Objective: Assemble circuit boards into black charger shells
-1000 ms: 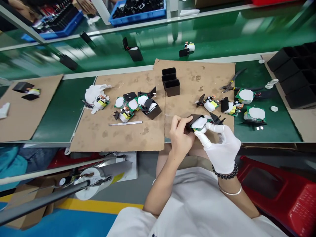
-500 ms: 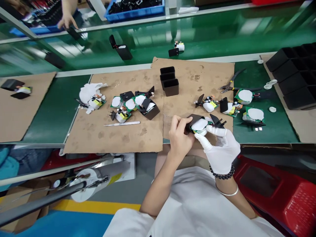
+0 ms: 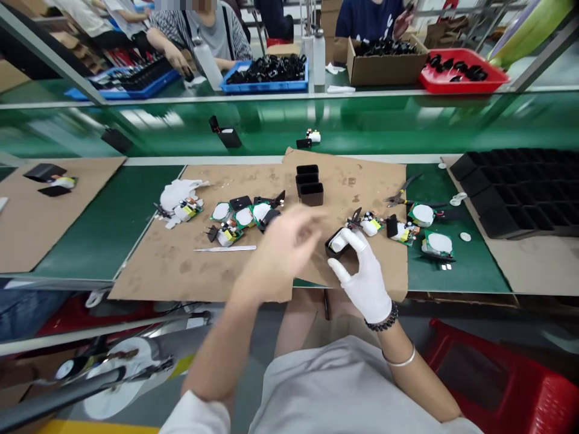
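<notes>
My right hand (image 3: 365, 277), in a white glove, is at a black plastic housing (image 3: 330, 248) on the cardboard. Its index finger lies against the housing's upper side and its thumb at the near side. Inside the housing sits a circuit board with a white-wrapped part (image 3: 338, 242); a dark flap stands up behind it. My bare left hand (image 3: 289, 247) is away from the housing, to its left, blurred by motion; whether its fingers hold anything is unclear. Just beyond that hand lie several circuit boards (image 3: 244, 216) with white pads. Three open black housings (image 3: 312, 194) stand in a row farther back.
Tweezers (image 3: 226, 248) lie on the left cardboard (image 3: 158, 277). Pliers (image 3: 400, 196) and more circuit boards (image 3: 438, 243) are on the right. A block of black housings (image 3: 511, 193) stands far right. Co-workers sit beyond the green belt (image 3: 266, 123), near a blue tray (image 3: 266, 86).
My left hand has let go of the housing and moved left. The circuit board now sits in the housing, under my right hand. The view has tilted up, showing co-workers.
</notes>
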`<state>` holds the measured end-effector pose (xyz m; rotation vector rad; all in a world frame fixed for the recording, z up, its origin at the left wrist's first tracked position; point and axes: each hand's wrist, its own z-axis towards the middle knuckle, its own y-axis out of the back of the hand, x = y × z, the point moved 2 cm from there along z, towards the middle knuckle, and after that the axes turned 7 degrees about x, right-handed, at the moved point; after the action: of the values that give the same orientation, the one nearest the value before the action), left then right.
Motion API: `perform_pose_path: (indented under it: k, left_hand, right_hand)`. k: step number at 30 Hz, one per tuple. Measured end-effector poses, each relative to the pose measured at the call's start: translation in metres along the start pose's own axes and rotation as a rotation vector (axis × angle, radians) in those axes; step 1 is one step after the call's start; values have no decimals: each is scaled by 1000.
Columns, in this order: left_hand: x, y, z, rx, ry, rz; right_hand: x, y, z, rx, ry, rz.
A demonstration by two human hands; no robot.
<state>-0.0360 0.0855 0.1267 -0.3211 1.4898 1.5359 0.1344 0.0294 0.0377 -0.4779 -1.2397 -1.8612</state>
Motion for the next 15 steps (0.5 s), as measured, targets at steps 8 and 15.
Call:
perform_pose_path:
  k: [8,15]
  left_hand:
    - [91,42,232,-58,414,382]
    - [127,53,247,-39,404,512]
  right_hand:
    - [5,-5,-2,-60,-14,-187]
    - [7,-5,0,-56,25,-262]
